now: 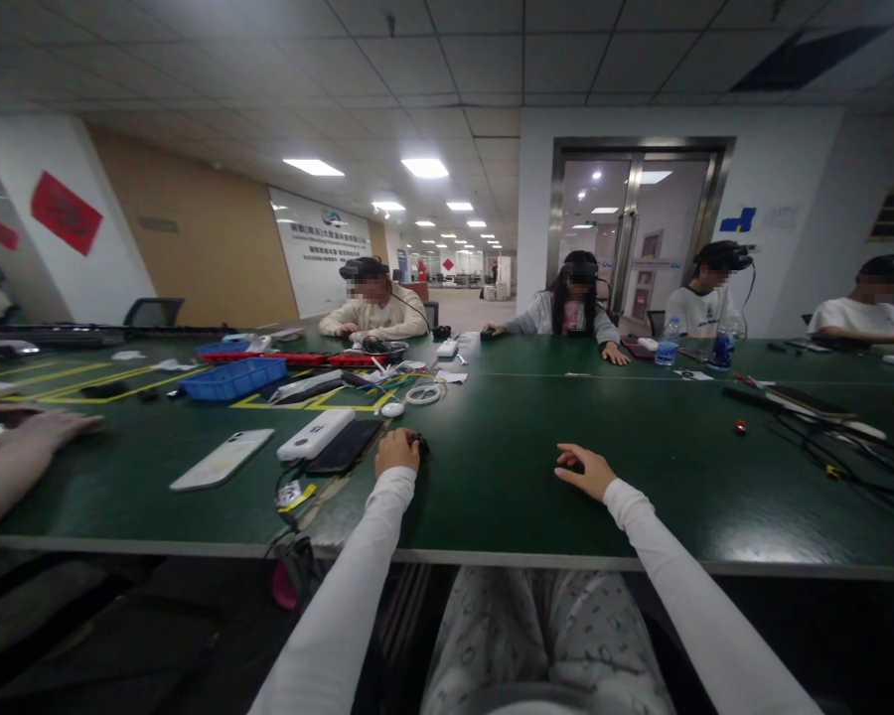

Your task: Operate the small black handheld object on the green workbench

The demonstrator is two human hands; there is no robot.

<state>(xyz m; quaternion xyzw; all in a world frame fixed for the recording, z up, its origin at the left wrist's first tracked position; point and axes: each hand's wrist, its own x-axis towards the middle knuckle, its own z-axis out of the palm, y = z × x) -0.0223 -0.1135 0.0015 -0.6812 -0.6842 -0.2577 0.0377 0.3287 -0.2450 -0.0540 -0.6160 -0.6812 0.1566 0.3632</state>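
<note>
My left hand [397,453] is closed over a small black object [421,445] on the green table [492,497]; its kind is mostly hidden by my fingers. Just left of that hand lies a dark phone [345,446], beside a white power bank [316,435]. A white phone [222,460] rests farther left. My right hand [585,471] hovers or rests lightly over the table, fingers apart and curved, holding nothing. Both my arms wear white sleeves.
A blue tray [234,378], cables and a roll of tape [423,394] lie at the left. Water bottles [668,343] stand across the table. Black cables [849,447] and a small red object [740,427] lie at right. Several people sit around; another person's arm [19,462] reaches in from the left.
</note>
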